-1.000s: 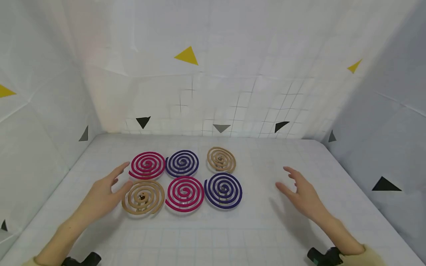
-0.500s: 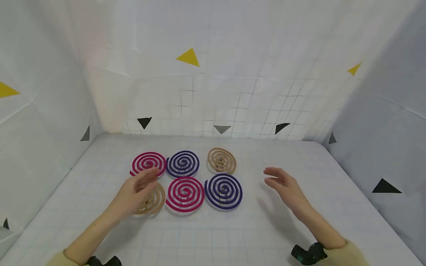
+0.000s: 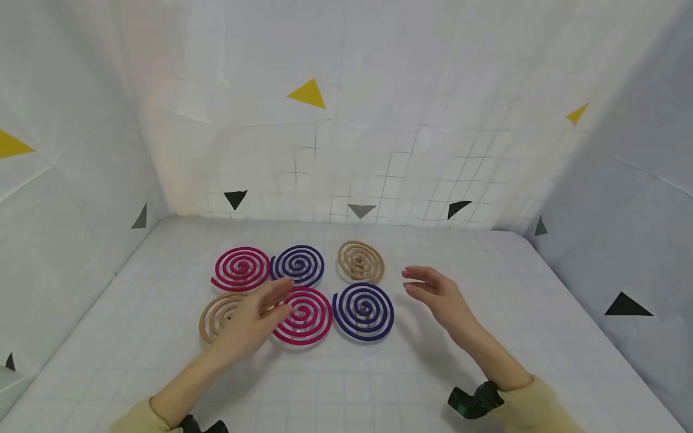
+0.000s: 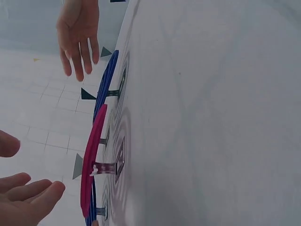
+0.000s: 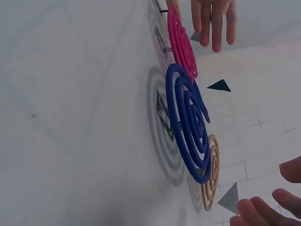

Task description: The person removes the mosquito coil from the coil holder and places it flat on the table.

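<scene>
Several spiral mosquito coils stand on small clear stands. My left hand [image 3: 251, 322], fingers loosely bent, hovers over the front tan coil [image 3: 216, 316] and the left edge of the front magenta coil [image 3: 303, 313]; nothing is in it. Part of the tan coil is hidden behind it. To the right of the front blue coil [image 3: 364, 308], my right hand [image 3: 441, 300] hangs in the air, relaxed and holding nothing. In the left wrist view, the magenta coil [image 4: 93, 165] sits apart from the left fingertips. The right wrist view has the blue coil [image 5: 188, 122] raised on its stand.
Behind the front row are a magenta coil [image 3: 242, 266], a blue coil [image 3: 298, 264] and a tan coil [image 3: 359, 260]. White sheeting with black and yellow triangles walls the white table [image 3: 335, 391] at the back and both sides.
My left hand has moved right, from beside the front tan coil to the front magenta one. My right hand has moved left toward the coils. The coils have stayed put.
</scene>
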The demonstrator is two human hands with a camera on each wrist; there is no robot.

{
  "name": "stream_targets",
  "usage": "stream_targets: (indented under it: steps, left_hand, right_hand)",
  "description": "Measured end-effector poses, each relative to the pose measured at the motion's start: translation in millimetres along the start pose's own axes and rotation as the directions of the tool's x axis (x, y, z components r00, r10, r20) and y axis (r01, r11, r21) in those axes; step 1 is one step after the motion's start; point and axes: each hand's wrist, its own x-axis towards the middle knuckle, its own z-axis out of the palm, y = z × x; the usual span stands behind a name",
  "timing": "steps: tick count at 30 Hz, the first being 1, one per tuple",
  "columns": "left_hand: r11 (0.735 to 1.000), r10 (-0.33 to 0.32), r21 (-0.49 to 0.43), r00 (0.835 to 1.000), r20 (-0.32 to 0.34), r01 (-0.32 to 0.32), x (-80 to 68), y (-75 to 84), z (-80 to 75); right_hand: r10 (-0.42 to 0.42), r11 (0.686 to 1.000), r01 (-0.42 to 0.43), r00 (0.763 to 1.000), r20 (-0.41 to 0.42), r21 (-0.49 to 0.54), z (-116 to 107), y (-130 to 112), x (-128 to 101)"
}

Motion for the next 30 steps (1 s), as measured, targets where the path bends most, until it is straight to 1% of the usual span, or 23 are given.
stream_targets:
  steps: [4, 7, 12, 17, 19, 25, 28, 30]
  left_hand:
    - [1.0, -0.012, -0.019, 1.0, 0.012, 0.012, 6.4, 6.2, 12.9]
    - [0.999, -0.029, -0.035, 0.999, 0.022, 0.03, 11.9, 9.0, 22.2]
    - [0.997, -0.013, -0.073, 1.0, 0.017, 0.014, 18.1, 10.1, 34.3]
    - [0.995, -0.038, -0.089, 0.999, -0.027, 0.035, 16.7, 10.0, 40.0]
    - [0.995, -0.047, -0.092, 0.998, -0.031, 0.044, 16.1, 10.7, 42.2]
    - [0.985, -0.094, -0.146, 0.996, -0.007, 0.092, 13.1, 13.5, 52.7]
    - [0.98, -0.096, -0.173, 0.995, 0.006, 0.095, 9.5, 15.4, 58.1]
    - [0.978, -0.083, -0.19, 0.996, 0.026, 0.087, 7.1, 16.6, 61.8]
  right_hand:
    - [0.001, 0.999, -0.001, 1.0, 0.01, 0.046, 5.6, -5.6, 5.1]
    - [-0.002, 0.995, -0.001, 1.0, 0.027, 0.101, 7.0, -6.3, 7.5]
    - [-0.006, 0.986, 0.0, 0.999, 0.039, 0.168, 5.9, -2.4, 8.0]
    - [-0.003, 0.981, -0.008, 0.999, 0.054, 0.192, 7.8, 0.2, 9.3]
    - [0.007, 0.981, -0.017, 0.998, 0.055, 0.191, 9.6, 0.6, 9.9]
    - [0.061, 0.983, -0.074, 0.995, 0.078, 0.168, 17.1, 6.3, 12.1]
    - [0.085, 0.98, -0.1, 0.992, 0.094, 0.171, 20.7, 10.8, 12.3]
    - [0.09, 0.978, -0.108, 0.99, 0.106, 0.181, 22.8, 13.4, 11.8]
